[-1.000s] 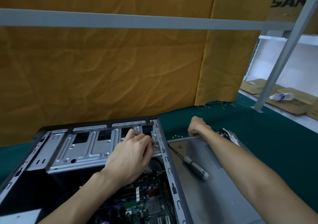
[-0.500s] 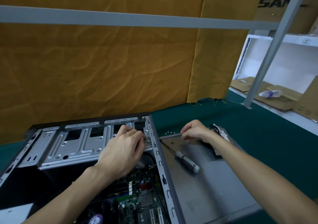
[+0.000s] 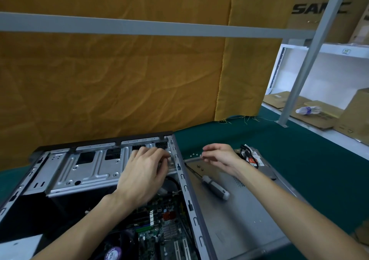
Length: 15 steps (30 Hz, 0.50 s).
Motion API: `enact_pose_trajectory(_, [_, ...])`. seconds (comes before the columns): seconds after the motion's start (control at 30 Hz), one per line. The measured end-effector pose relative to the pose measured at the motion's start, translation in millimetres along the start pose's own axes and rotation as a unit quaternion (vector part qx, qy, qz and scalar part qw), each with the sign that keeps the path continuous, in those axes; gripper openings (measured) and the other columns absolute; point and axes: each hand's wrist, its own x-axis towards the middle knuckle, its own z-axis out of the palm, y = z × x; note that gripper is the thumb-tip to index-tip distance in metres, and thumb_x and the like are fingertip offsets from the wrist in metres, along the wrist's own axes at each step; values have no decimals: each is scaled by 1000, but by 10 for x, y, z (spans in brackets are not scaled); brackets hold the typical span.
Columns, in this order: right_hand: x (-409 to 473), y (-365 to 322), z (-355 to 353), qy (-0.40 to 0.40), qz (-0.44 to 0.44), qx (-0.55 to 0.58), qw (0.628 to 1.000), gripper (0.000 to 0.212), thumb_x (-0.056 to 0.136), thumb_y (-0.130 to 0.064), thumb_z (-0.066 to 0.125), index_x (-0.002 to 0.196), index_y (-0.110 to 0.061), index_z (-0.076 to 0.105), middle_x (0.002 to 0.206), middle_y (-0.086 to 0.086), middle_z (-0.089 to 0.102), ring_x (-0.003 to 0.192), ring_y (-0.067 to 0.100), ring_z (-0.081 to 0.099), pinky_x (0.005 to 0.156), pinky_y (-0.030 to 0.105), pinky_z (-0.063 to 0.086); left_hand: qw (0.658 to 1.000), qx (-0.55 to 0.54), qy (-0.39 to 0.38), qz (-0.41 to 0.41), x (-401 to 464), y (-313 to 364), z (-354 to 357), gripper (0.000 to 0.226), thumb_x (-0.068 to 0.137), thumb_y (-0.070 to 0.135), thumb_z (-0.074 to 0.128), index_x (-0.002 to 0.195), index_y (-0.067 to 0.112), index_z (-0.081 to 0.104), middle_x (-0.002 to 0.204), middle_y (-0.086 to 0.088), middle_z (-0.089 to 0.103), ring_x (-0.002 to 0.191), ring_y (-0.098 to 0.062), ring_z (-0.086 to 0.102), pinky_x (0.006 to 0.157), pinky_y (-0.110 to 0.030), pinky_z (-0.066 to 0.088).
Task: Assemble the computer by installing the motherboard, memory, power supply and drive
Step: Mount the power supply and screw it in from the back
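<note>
Lifted off the panel [image 3: 249, 215], the right hand [image 3: 219, 156] hovered, fingers loosely curled, empty. Left hand [image 3: 142, 175] pinched at the case [image 3: 185, 181] rim; the screwdriver [image 3: 214, 187] pointed upper left.

Mustard cloth [image 3: 119, 84] hangs behind a green-covered bench [image 3: 299, 159]; a grey rail [image 3: 139, 27] crosses it, white shelving [image 3: 327, 70] holding cardboard boxes [image 3: 353, 116] stands right.

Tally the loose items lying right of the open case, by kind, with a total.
Screwdrivers: 1
Side panels: 1
Drives with cable: 1
Small screws: about 6, blurred, some on the cloth, some on the panel
Total: about 9
</note>
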Motion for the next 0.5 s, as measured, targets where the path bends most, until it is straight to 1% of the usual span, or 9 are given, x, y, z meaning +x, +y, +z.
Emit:
enact_pose_trajectory(0.07, [-223,-104,132,-33,-1,137,990,22,85,15,69,103,3,67,89,20,75,80,25,76,64,25,60,998,-19,58,-15,23,63,-33,23,101,42,53,111,30,69,105,17,68,102,-12,54,87,-29,30])
enact_pose_trajectory(0.1, [-347,-158,207,-52,-6,181,982,23,85,15,69,104,2,65,88,19,75,80,25,76,63,24,60,995,-51,79,-27,38,99,-61,26,99,45,55,111,29,72,102,19,68,100,-9,56,87,-30,32])
enact_pose_trajectory(0.17, [-589,-263,357,-91,-25,234,968,27,83,12,69,107,2,64,89,19,75,81,24,76,62,22,59,979,-177,88,-47,84,183,-120,34,95,50,59,115,27,75,95,22,68,93,-2,62,84,-28,45])
enact_pose_trajectory(0.23, [-813,-352,504,-118,-45,252,960,30,82,10,70,110,2,62,90,19,75,80,23,76,62,22,59,952,-288,92,-55,126,280,-165,34,92,48,64,115,26,77,89,19,69,89,-5,66,77,-19,50])
enact_pose_trajectory(0.3, [-978,-397,630,-122,-61,248,959,30,83,9,70,111,1,62,90,17,76,78,21,76,62,21,59,927,-353,106,-66,157,353,-195,23,90,38,73,110,27,79,88,13,70,87,-9,68,75,-15,49])
enact_pose_trajectory(0.37, [-1090,-416,718,-114,-70,234,963,25,88,7,68,110,-1,61,92,15,77,80,19,77,58,19,57,916,-374,123,-71,160,369,-212,16,89,32,77,104,29,81,86,9,69,85,-10,66,71,-12,47])
enact_pose_trajectory(0.4, [-1124,-421,743,-109,-75,222,966,23,90,7,68,111,-2,61,94,14,78,82,19,77,57,18,56,915,-376,127,-70,155,358,-218,15,88,32,77,102,30,81,84,8,68,83,-10,65,70,-12,45])
enact_pose_trajectory(0.47, [-1156,-421,766,-99,-87,197,971,23,91,5,68,112,-2,60,97,14,78,86,21,77,55,18,55,919,-366,127,-65,149,315,-230,15,86,35,76,100,31,81,83,8,67,81,-11,64,68,-13,45])
enact_pose_trajectory(0.5, [-1163,-424,766,-100,-88,193,972,23,92,5,67,112,-2,60,99,16,78,88,23,77,55,19,56,927,-348,124,-60,149,287,-236,15,87,35,76,100,31,81,84,9,66,80,-11,64,67,-15,46])
